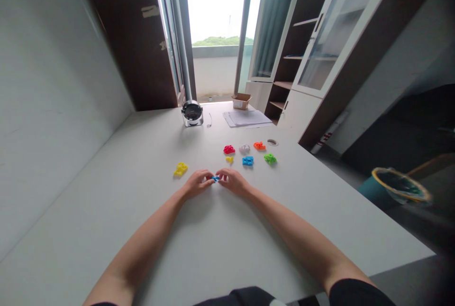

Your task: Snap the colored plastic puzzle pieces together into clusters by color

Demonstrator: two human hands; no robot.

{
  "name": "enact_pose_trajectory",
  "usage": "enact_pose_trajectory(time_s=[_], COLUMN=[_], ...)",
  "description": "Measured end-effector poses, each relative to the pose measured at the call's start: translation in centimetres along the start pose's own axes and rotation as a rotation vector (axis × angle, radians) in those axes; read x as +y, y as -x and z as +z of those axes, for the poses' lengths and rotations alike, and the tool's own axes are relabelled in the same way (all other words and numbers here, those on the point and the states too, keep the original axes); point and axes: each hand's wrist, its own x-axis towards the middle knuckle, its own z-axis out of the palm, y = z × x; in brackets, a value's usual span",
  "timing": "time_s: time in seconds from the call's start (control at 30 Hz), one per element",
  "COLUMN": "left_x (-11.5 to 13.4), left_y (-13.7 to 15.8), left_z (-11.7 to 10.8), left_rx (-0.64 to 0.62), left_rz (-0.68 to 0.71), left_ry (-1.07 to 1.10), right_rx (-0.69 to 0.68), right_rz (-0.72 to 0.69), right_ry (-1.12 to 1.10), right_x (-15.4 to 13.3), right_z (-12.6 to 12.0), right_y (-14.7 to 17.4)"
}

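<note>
Between the fingertips of my left hand (199, 183) and my right hand (232, 180) is a small blue plastic piece (215, 179). Both hands are closed on it, one from each side, low over the white table. Its exact shape is too small to make out. A yellow cluster of pieces (180, 169) lies to the left of my left hand. Just beyond my right hand are a small yellow piece (229, 159) and a blue group of pieces (248, 161). Farther back sit red pieces (229, 149), pale pieces (244, 149), orange pieces (259, 145) and green pieces (270, 158).
A round black-and-silver device (192, 113) stands at the table's far side, with a thin cord beside it. Papers (248, 118) and an open cardboard box (241, 101) lie at the back right. A cable hole (272, 142) is near the right edge. A bin (394, 187) stands on the floor.
</note>
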Motion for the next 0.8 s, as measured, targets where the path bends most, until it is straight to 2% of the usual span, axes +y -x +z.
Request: enact_pose_trajectory(time_s=[0.37,0.8], left_x=[0.43,-0.34], left_y=[0.05,-0.25], left_z=[-0.21,0.66], left_rx=[-0.020,0.036], left_rz=[-0.017,-0.072], left_ry=[0.012,0.006], right_rx=[-0.004,-0.005], right_rz=[-0.022,-0.007], right_ry=[0.002,0.057], right_x=[-0.08,-0.40], right_z=[-0.05,-0.27], right_y=[-0.04,-0.06])
